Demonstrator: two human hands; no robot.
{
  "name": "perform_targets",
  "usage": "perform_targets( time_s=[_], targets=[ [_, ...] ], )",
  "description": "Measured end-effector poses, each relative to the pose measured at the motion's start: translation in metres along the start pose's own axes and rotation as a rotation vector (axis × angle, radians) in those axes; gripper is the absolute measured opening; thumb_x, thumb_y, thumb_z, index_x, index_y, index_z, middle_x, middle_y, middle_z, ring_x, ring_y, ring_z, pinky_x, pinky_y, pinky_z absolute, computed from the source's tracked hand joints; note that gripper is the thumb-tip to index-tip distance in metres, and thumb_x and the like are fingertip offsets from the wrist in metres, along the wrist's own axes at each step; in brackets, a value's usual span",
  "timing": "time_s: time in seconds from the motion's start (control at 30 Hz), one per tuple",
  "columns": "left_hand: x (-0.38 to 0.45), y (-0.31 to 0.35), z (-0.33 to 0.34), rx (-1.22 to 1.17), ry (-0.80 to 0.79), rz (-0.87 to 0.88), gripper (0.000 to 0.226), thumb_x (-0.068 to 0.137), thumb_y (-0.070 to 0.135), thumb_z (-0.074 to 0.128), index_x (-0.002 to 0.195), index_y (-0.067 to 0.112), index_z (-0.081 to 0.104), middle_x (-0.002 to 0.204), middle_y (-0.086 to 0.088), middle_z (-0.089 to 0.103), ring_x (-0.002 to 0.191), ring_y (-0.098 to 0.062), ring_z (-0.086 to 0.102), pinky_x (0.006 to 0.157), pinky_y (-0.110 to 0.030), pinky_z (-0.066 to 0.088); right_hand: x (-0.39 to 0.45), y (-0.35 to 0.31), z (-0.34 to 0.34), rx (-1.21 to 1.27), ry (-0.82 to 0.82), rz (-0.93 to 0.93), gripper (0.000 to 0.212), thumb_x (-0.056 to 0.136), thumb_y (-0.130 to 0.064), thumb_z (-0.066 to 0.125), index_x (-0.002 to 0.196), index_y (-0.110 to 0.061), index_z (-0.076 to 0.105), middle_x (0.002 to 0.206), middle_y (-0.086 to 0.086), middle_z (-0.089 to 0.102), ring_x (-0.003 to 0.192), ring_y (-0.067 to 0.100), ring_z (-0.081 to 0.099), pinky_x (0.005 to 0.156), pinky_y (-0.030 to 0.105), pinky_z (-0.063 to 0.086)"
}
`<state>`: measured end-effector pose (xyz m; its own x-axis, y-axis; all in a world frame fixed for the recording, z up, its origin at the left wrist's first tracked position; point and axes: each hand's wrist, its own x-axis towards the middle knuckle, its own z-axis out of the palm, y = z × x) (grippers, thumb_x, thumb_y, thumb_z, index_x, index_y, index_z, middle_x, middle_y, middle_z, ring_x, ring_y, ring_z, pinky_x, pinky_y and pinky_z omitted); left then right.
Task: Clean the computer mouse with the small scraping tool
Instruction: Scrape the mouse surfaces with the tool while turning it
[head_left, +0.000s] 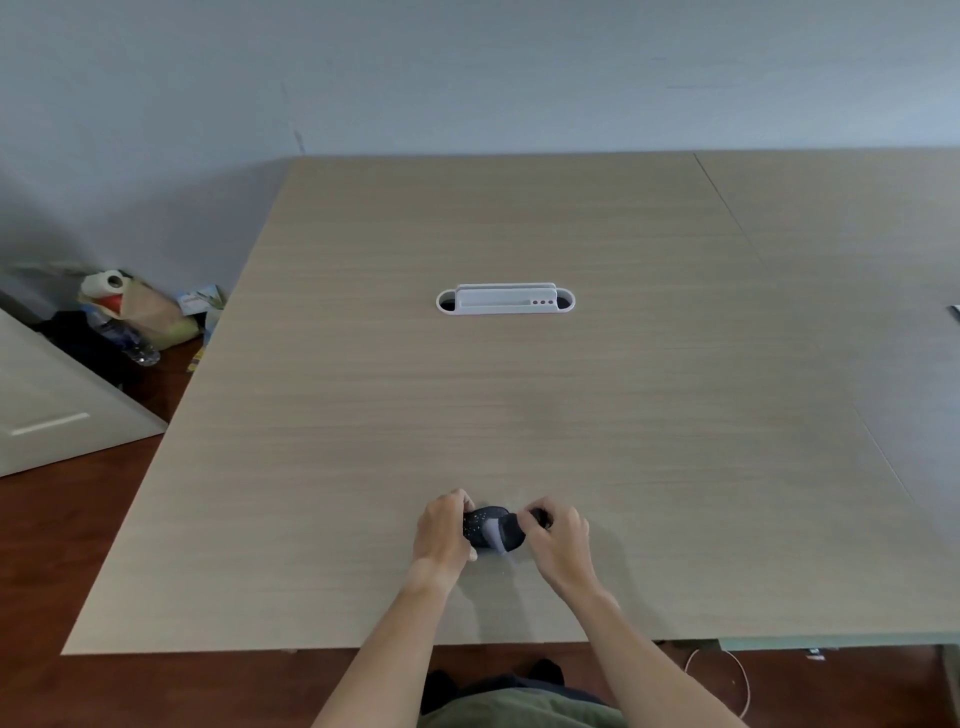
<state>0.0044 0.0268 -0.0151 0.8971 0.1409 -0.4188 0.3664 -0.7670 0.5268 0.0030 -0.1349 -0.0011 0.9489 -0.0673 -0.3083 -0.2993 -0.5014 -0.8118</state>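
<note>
A dark computer mouse (485, 526) speckled with pale specks lies on the wooden table (519, 405) near its front edge. My left hand (441, 532) grips the mouse's left side. My right hand (558, 540) is closed around a small dark tool (537, 518) at the mouse's right end. A pale grey strip (496, 535) crosses the middle of the mouse; I cannot tell whether it belongs to the tool or the mouse. The tool's tip is hidden by my fingers.
A white cable-port cover (505, 301) sits in the table's middle. On the floor at the left lie bags, a paper roll and a plastic bottle (130, 317) beside a pale cabinet (57, 405). A thin cable (727, 670) hangs below the front edge.
</note>
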Motion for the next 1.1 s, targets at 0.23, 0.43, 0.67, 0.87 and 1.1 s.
perform_targets(
  time_s=[0.23, 0.43, 0.67, 0.87, 1.1],
  targets=[
    [0.0021, -0.0018, -0.0017, -0.01, -0.034, 0.006, 0.056, 0.046, -0.003, 0.082, 0.096, 0.016, 0.064, 0.098, 0.0, 0.065, 0.085, -0.02, 0.06, 0.065, -0.027, 0.047, 0.0047, 0.0009, 0.0017, -0.031, 0.083, -0.001, 0.014, 0.085, -0.011, 0.061, 0.073, -0.009, 0.068, 0.071, -0.001, 0.065, 0.069, 0.013, 0.056, 0.056, 0.016, 0.037],
    [0.0035, -0.0044, 0.0012, -0.003, -0.035, -0.011, 0.058, 0.04, -0.003, 0.085, 0.089, 0.023, 0.065, 0.099, -0.001, 0.063, 0.083, -0.021, 0.061, 0.064, -0.027, 0.046, 0.0062, 0.0, 0.0063, -0.085, 0.138, 0.039, 0.014, 0.089, -0.014, 0.057, 0.078, -0.011, 0.066, 0.079, 0.001, 0.066, 0.077, 0.019, 0.058, 0.062, 0.027, 0.04],
    [0.0035, -0.004, -0.0006, -0.005, -0.036, 0.005, 0.058, 0.043, -0.002, 0.086, 0.093, 0.02, 0.066, 0.099, 0.0, 0.064, 0.087, -0.021, 0.061, 0.071, -0.031, 0.053, 0.0051, 0.0012, 0.0074, -0.071, 0.009, -0.006, 0.013, 0.087, -0.012, 0.06, 0.074, -0.011, 0.065, 0.073, -0.002, 0.064, 0.072, 0.015, 0.057, 0.058, 0.021, 0.039],
    [0.0018, -0.0036, -0.0043, 0.002, -0.044, -0.007, 0.056, 0.042, 0.002, 0.087, 0.093, 0.014, 0.066, 0.096, -0.001, 0.066, 0.086, -0.021, 0.062, 0.066, -0.027, 0.047, 0.0045, 0.0014, 0.0042, -0.029, 0.059, -0.029, 0.014, 0.086, -0.011, 0.062, 0.072, -0.009, 0.066, 0.068, -0.003, 0.064, 0.067, 0.013, 0.056, 0.055, 0.014, 0.038],
    [0.0019, -0.0049, -0.0032, -0.007, -0.054, -0.004, 0.059, 0.045, -0.002, 0.086, 0.098, 0.014, 0.066, 0.102, -0.002, 0.065, 0.09, -0.021, 0.062, 0.074, -0.03, 0.052, 0.0073, 0.0003, 0.0044, -0.033, 0.15, 0.024, 0.016, 0.088, -0.015, 0.059, 0.074, -0.012, 0.066, 0.075, -0.001, 0.066, 0.074, 0.016, 0.058, 0.059, 0.021, 0.038]
  ],
)
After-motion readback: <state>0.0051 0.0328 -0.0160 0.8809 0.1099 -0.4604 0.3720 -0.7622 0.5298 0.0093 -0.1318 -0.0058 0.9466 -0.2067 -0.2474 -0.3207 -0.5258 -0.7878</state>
